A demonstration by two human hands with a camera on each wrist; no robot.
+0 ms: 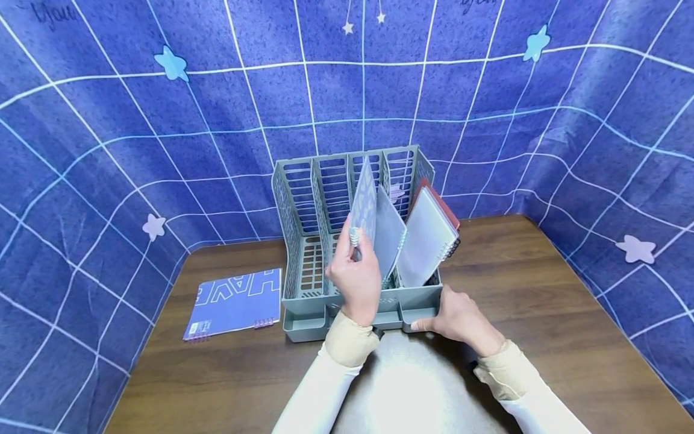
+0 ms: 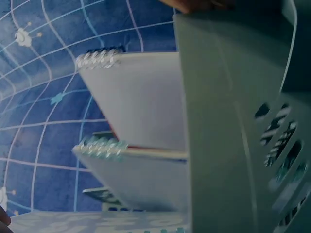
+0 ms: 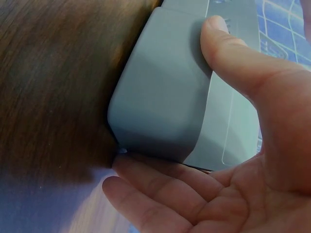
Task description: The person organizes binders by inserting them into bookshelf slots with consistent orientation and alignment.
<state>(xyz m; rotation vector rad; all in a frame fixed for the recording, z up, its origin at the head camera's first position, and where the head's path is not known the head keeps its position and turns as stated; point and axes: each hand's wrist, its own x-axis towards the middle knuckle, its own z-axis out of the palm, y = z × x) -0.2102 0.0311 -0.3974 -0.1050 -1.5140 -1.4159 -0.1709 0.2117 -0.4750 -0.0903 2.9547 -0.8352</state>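
Observation:
A grey desktop file organizer (image 1: 358,301) with upright compartments and a front tray stands on the table. My left hand (image 1: 355,280) pinches the spiral edge of a pale blue patterned notebook (image 1: 366,196), which is upright in the third compartment from the left. Right of it leans a grey-white spiral notebook (image 1: 389,232). In the rightmost compartment a white-covered spiral notebook (image 1: 425,241) leans against a red one (image 1: 443,205). My right hand (image 1: 461,313) grips the organizer's front right corner, thumb over the tray rim. Its other fingers (image 3: 160,189) lie along the side in the right wrist view.
A blue spiral notebook (image 1: 233,304) with large white letters lies flat left of the organizer. The wooden table (image 1: 520,283) extends to both sides. Behind stands a blue curtain (image 1: 336,90) with white grid lines and stars.

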